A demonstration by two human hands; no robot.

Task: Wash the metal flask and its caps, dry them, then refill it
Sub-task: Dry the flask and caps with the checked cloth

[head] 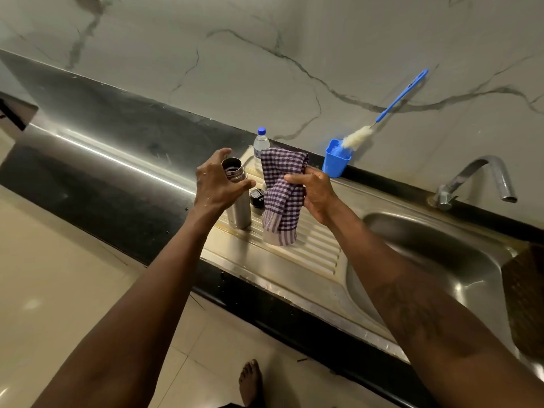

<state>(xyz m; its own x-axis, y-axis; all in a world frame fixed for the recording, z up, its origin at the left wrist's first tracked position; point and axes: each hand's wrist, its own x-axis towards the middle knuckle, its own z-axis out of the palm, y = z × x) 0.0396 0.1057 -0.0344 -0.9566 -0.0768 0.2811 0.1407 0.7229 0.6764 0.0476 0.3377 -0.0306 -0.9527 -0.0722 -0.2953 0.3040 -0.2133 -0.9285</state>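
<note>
- Left hand (216, 185): at the neck of the metal flask (239, 206). The thumb lies across the front below the threads and the fingers (220, 154) curve up behind the open mouth. I cannot tell whether they actually clamp it.
- Metal flask, count 1: upright on the ribbed drainboard (313, 254), uncapped, with a dark interior.
- Black cap (257, 198), count 1 (only one visible): on the drainboard just right of the flask, apart from both hands, with the cloth's edge just beside it.
- Water bottle (260, 147), count 1: clear plastic with a blue lid, upright behind the cap near the wall.
- Checked cloth (281, 201), count 1: purple and white, bunched, with its lower end reaching the drainboard.
- Right hand (317, 193): fingers clenched round the cloth's middle, thumb on top; it is not touching the flask.
- Blue cup (336, 159), count 1: at the back edge of the counter.
- Bottle brush (391, 106), count 1: white head in the cup, blue handle leaning on the marble wall.
- Tap (482, 179), count 1: over the sink basin (441, 248).
</note>
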